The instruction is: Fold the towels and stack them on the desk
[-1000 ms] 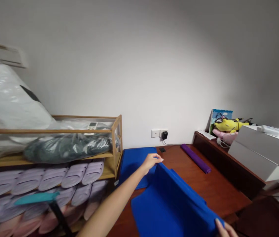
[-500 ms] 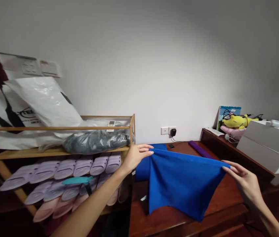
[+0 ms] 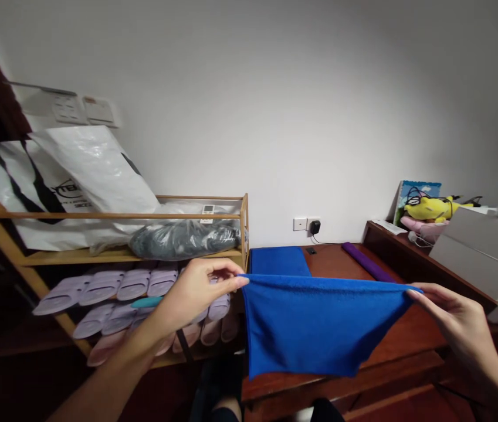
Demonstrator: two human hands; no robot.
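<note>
A blue cloth [image 3: 314, 328] hangs stretched between my two hands, its upper edge almost level. My left hand [image 3: 202, 290] pinches the upper left corner between thumb and fingers. At the upper right corner, my right hand [image 3: 455, 310] pinches the cloth the same way. The cloth hangs in front of a reddish-brown wooden table [image 3: 328, 261]. Behind it on the table lies more blue cloth [image 3: 277, 261], flat and partly hidden by the held one. A rolled purple cloth [image 3: 367, 262] rests farther right on the table.
Left of the table stands a wooden rack [image 3: 243, 231] with several lilac slippers [image 3: 132, 285], a white bag [image 3: 94, 170] and a plastic-wrapped dark bundle [image 3: 182, 239]. On the right are white boxes [image 3: 477, 240] and a yellow plush toy [image 3: 429, 208]. A black plug [image 3: 314, 227] sits in the wall socket.
My hands have spread farther apart, the left one moving left, and the cloth's upper edge is now tauter and more level. The view has shifted slightly, showing the legs below.
</note>
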